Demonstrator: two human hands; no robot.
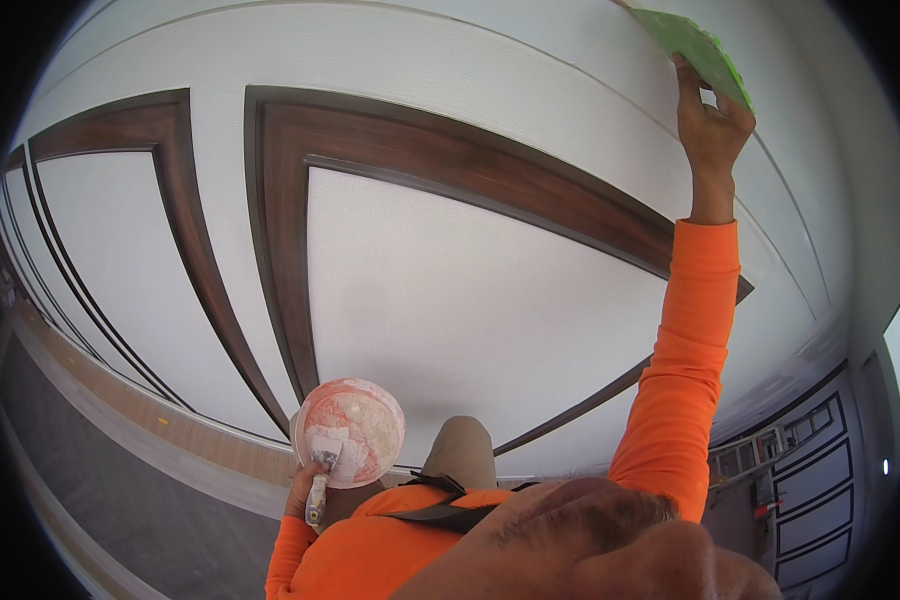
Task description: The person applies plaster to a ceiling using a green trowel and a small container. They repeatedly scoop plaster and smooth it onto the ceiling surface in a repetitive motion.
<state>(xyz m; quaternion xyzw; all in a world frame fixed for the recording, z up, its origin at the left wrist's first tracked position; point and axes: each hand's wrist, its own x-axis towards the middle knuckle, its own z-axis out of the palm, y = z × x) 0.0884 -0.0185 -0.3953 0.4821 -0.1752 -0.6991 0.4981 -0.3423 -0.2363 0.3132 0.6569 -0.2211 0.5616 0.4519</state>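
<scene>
Low in front of my body, my left hand grips the edge of a round, shallow-looking bucket, smeared with white and pinkish-red paste. A putty knife is under the same fingers, its handle pointing down toward me and its paste-coated blade over the bucket. Reaching up to the far right, my right hand pinches a flat green spreader between thumb and fingers. The spreader lies against or close to the upper white wall; the picture does not show whether its edge touches.
Dark brown wooden mouldings frame white wall panels. A metal ladder stands at the right, near more dark-lined panels. Grey floor covering and a wood-coloured strip run along the left.
</scene>
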